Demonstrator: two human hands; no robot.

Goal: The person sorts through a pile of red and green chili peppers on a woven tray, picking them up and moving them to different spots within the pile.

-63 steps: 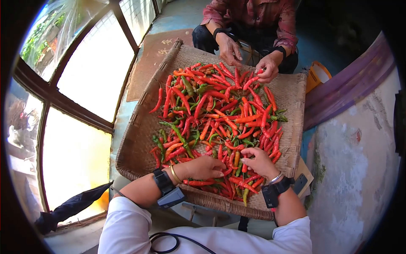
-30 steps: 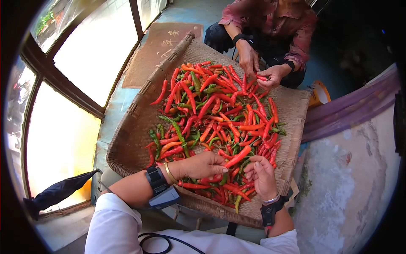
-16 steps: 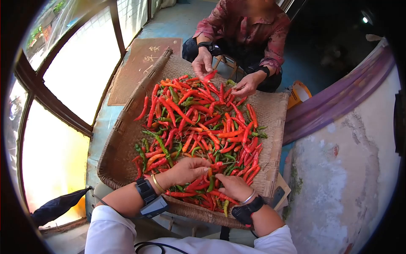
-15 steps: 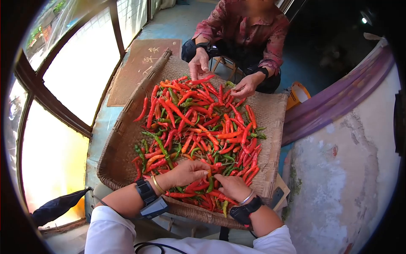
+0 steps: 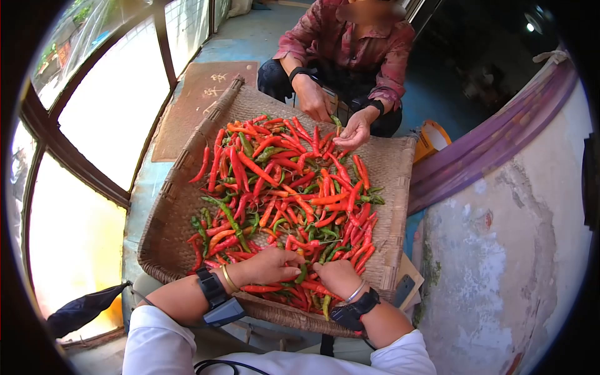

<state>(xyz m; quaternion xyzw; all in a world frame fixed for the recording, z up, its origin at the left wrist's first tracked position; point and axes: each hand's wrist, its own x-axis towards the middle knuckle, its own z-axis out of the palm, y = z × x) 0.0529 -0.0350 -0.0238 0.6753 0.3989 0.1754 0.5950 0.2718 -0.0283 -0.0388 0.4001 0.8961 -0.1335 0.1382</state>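
Observation:
A large woven basket (image 5: 390,169) holds a heap of red, orange and green chili peppers (image 5: 265,175). Over its near part, my left hand (image 5: 272,265) has its fingers pinched together beside a green pepper (image 5: 302,274). Just to the right, my right hand (image 5: 337,277) is curled with its fingertips close to the same pepper. The left fingers seem to grip the pepper; what the right fingertips hold is too small to make out. Several red peppers lie under both hands.
Across the basket sits a co-worker (image 5: 350,50) in a red patterned shirt, both hands at a green pepper (image 5: 337,124). A phone (image 5: 404,290) lies by the basket's right side. Windows stand left, a purple cloth (image 5: 500,140) and wall right.
The view has shifted slightly. The orange-green pepper between my hands now shows as a green one lying lower. The co-worker's hands have come together at a green pepper, away from a red one.

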